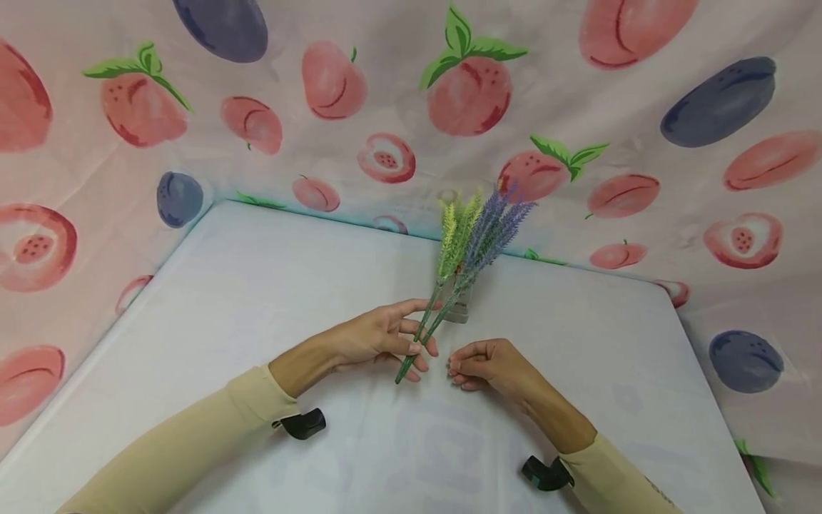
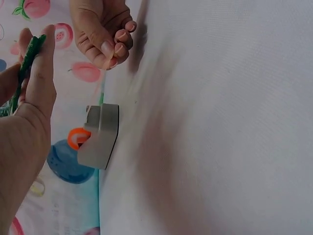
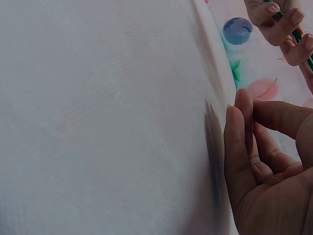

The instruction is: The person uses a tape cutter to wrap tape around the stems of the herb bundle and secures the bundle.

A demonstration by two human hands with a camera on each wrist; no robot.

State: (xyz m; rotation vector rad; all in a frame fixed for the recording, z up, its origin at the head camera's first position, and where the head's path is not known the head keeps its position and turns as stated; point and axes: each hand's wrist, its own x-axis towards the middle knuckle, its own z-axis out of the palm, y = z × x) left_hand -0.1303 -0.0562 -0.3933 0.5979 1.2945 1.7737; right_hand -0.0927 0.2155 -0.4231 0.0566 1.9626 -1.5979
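Note:
In the head view my left hand (image 1: pixel 385 335) holds the green stems of artificial lavender, one bunch yellow-green (image 1: pixel 452 235) and one purple (image 1: pixel 491 232). The flower heads point away from me and the stems cross between thumb and fingers. To the right and nearer, my right hand (image 1: pixel 491 368) pinches thumb and fingertips together. A small, pale, see-through piece of tape (image 2: pixel 111 59) seems to show at those fingertips in the left wrist view; its extent is unclear. Behind the stems stands a grey tape dispenser (image 2: pixel 105 142) with an orange core, partly hidden in the head view.
A white-covered table (image 1: pixel 289 250) lies under both hands. Pink cloth (image 1: pixel 398 93) printed with peaches and dark plums hangs behind it and along its sides. Black wrist cameras (image 1: pixel 305 424) are strapped at both sleeves.

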